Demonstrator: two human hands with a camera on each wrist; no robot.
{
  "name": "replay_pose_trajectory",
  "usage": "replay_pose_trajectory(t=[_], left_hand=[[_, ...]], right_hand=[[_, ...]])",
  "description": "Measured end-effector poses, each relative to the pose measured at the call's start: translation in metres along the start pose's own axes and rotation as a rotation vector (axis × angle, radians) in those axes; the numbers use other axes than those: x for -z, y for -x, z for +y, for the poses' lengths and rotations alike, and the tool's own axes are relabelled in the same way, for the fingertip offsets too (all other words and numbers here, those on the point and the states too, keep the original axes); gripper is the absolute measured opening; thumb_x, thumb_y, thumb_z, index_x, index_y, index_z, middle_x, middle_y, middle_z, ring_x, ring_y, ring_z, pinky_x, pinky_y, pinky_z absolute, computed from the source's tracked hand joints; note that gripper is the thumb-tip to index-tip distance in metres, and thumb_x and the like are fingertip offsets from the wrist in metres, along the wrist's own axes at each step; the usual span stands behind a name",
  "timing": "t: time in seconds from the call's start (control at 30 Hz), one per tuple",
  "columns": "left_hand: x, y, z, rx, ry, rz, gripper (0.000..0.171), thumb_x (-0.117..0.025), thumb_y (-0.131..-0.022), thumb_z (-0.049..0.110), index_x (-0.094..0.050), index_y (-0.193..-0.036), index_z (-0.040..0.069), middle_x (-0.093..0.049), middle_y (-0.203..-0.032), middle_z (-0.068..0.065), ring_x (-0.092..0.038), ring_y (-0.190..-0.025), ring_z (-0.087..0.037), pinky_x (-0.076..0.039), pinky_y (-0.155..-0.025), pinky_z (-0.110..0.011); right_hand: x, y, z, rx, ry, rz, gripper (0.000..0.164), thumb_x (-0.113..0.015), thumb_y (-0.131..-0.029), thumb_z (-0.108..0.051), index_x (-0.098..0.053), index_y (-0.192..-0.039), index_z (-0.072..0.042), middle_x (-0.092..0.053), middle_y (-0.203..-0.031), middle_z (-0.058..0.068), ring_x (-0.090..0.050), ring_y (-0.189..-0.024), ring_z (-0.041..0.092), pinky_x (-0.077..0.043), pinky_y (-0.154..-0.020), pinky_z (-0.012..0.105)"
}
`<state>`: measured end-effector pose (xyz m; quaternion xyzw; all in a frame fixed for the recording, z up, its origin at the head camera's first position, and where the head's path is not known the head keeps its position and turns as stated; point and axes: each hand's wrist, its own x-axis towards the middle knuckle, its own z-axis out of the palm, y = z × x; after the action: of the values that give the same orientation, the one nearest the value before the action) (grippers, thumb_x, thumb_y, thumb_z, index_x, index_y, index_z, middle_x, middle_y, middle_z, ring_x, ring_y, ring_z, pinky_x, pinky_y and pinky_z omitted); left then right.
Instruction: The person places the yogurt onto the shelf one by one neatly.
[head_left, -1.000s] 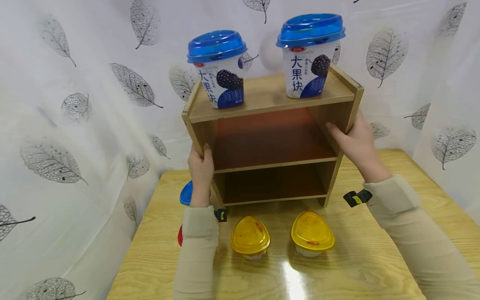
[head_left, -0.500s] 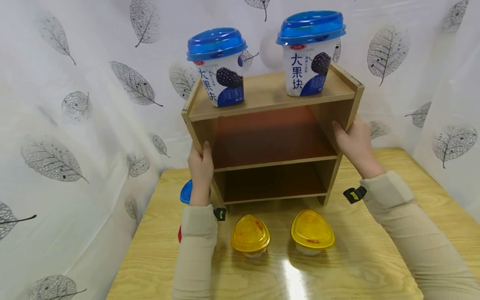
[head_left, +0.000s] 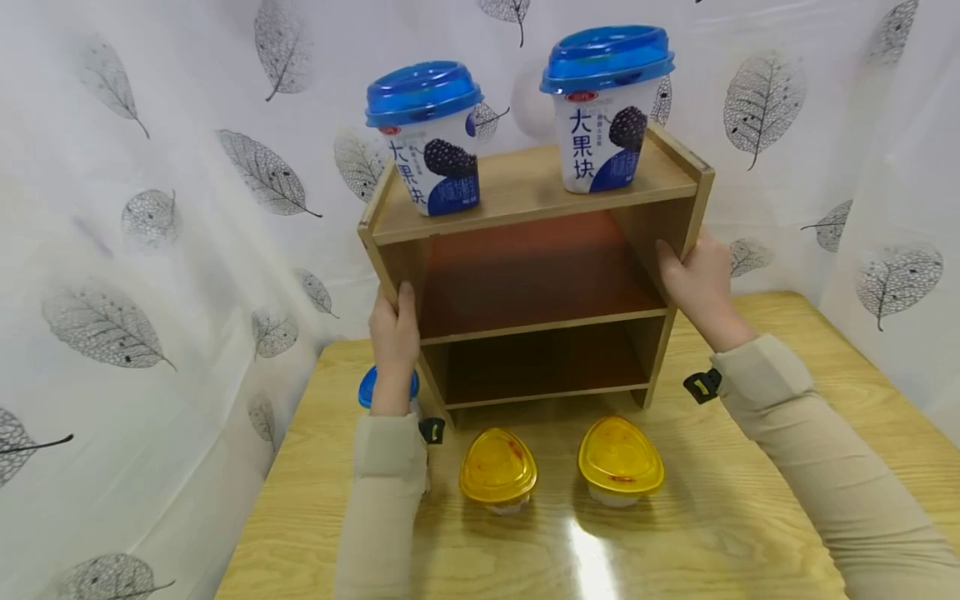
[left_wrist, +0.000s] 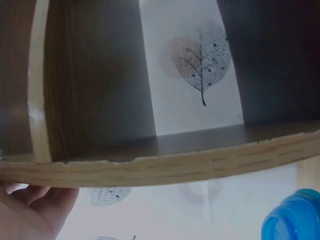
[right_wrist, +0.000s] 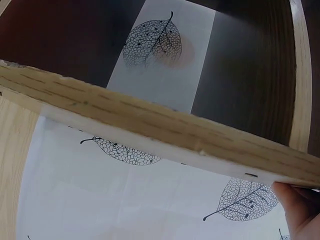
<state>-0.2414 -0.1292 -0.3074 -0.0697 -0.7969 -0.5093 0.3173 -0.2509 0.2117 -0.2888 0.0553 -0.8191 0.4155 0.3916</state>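
**Where balance matters, the shelf point(head_left: 517, 175) is gripped from both sides**

Nearest us, before the shelf, one yellow-lidded cup point(head_left: 498, 467) and a second yellow-lidded cup point(head_left: 620, 457) stand on the table point(head_left: 300, 500). A blue-lidded tub point(head_left: 373, 387) sits by the shelf's left side, partly hidden.

At the shelf's flanks, our left hand point(head_left: 395, 333) grips the left panel point(head_left: 374, 254) and our right hand point(head_left: 697, 275) the right panel point(head_left: 699, 204). Thumbs lie inside, fingers curl outside, parted only by board thickness; we cannot see every fingertip.

We judge the step to be supporting a loaded shelf. Even effort, matched grip heights and slow motion should serve best, since its load could slide. Whether its feet bear weight, we cannot tell.

Appearance: pale wood-grain edges, nicked in places; red-brown inner faces; two open tiers. Atop the shelf stand a left blackberry cup point(head_left: 425, 137) and a right blackberry cup point(head_left: 606, 108), both blue-lidded. Behind it hangs a leaf-printed curtain point(head_left: 165, 292).
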Motion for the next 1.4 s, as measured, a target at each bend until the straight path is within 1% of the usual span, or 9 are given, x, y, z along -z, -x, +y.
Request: replay_pose_trajectory(t=[0.13, 0.3, 0.4, 0.53, 0.73, 0.9, 1.13, 1.27, 1.4], left_hand=[[0.001, 0.014, 0.003, -0.052, -0.012, 0.036, 0.047, -0.036, -0.094, 0.037, -0.048, -0.112, -0.005, -0.055, -0.101, -0.020, -0.051, -0.092, -0.029, -0.041, -0.076, -0.042], [0.002, 0.033, 0.007, -0.076, 0.015, 0.077, 0.059, -0.036, -0.090, 0.050, -0.047, -0.122, 0.001, -0.051, -0.117, -0.014, -0.050, -0.103, -0.027, -0.045, -0.076, -0.044], [0.002, 0.046, 0.011, -0.071, 0.019, 0.094, 0.058, -0.039, -0.091, 0.047, -0.044, -0.127, 0.002, -0.046, -0.124, -0.012, -0.046, -0.109, -0.026, -0.046, -0.076, -0.044], [-0.003, 0.067, 0.015, -0.105, -0.004, 0.094, 0.053, -0.041, -0.092, 0.039, -0.047, -0.122, -0.004, -0.039, -0.129, -0.016, -0.041, -0.113, -0.027, -0.046, -0.075, -0.043], [-0.021, 0.098, 0.026, -0.180, -0.031, -0.048, 0.041, -0.045, -0.092, 0.029, -0.051, -0.116, -0.004, -0.038, -0.128, -0.019, -0.044, -0.109, -0.030, -0.047, -0.074, -0.043], [-0.039, 0.117, 0.030, -0.182, -0.127, -0.195, 0.038, -0.046, -0.092, 0.029, -0.053, -0.115, 0.000, -0.043, -0.124, -0.014, -0.050, -0.104, -0.025, -0.046, -0.080, -0.038], [-0.063, 0.138, 0.035, -0.208, -0.247, -0.322, 0.033, -0.050, -0.090, 0.029, -0.059, -0.106, 0.002, -0.055, -0.096, -0.007, -0.054, -0.074, -0.015, -0.045, -0.058, -0.023], [-0.074, 0.147, 0.041, -0.209, -0.353, -0.392, 0.035, -0.052, -0.088, 0.035, -0.061, -0.104, 0.005, -0.055, -0.090, -0.004, -0.053, -0.069, -0.013, -0.043, -0.055, -0.021], [-0.087, 0.155, 0.045, -0.249, -0.464, -0.459, 0.038, -0.054, -0.085, 0.040, -0.062, -0.102, 0.007, -0.055, -0.089, -0.004, -0.055, -0.071, -0.013, -0.044, -0.052, -0.019]], right_hand=[[-0.001, 0.001, 0.003, 0.015, 0.018, 0.010, 0.025, -0.053, -0.078, -0.004, -0.055, -0.095, 0.014, -0.058, -0.088, 0.033, -0.056, -0.081, 0.046, -0.042, -0.067, 0.052], [-0.002, 0.000, 0.003, 0.040, 0.027, 0.039, 0.025, -0.054, -0.076, -0.004, -0.055, -0.093, 0.014, -0.058, -0.086, 0.033, -0.055, -0.078, 0.048, -0.041, -0.065, 0.053], [-0.002, -0.001, 0.003, 0.042, 0.023, 0.043, 0.024, -0.054, -0.077, -0.004, -0.055, -0.093, 0.014, -0.058, -0.086, 0.033, -0.055, -0.078, 0.048, -0.041, -0.065, 0.053], [-0.002, -0.002, 0.003, 0.049, 0.022, 0.047, 0.024, -0.054, -0.076, -0.003, -0.056, -0.092, 0.014, -0.059, -0.086, 0.032, -0.055, -0.077, 0.048, -0.041, -0.065, 0.054], [-0.003, -0.003, 0.005, 0.060, 0.012, 0.049, 0.025, -0.053, -0.076, -0.002, -0.055, -0.095, 0.013, -0.059, -0.089, 0.031, -0.056, -0.082, 0.046, -0.043, -0.068, 0.054], [-0.004, -0.003, 0.006, 0.061, 0.014, 0.047, 0.025, -0.054, -0.076, -0.004, -0.056, -0.095, 0.013, -0.059, -0.089, 0.031, -0.057, -0.082, 0.045, -0.043, -0.068, 0.053], [-0.005, -0.003, 0.002, 0.070, 0.019, 0.048, 0.023, -0.053, -0.075, -0.001, -0.056, -0.093, 0.014, -0.059, -0.088, 0.030, -0.056, -0.081, 0.046, -0.042, -0.067, 0.053], [-0.005, -0.003, 0.001, 0.052, 0.012, 0.046, 0.023, -0.054, -0.076, -0.001, -0.056, -0.094, 0.013, -0.060, -0.088, 0.030, -0.056, -0.082, 0.045, -0.042, -0.068, 0.052], [-0.003, -0.002, 0.001, 0.034, 0.018, 0.047, 0.023, -0.054, -0.076, -0.002, -0.056, -0.094, 0.013, -0.060, -0.088, 0.030, -0.056, -0.082, 0.045, -0.042, -0.068, 0.052]])
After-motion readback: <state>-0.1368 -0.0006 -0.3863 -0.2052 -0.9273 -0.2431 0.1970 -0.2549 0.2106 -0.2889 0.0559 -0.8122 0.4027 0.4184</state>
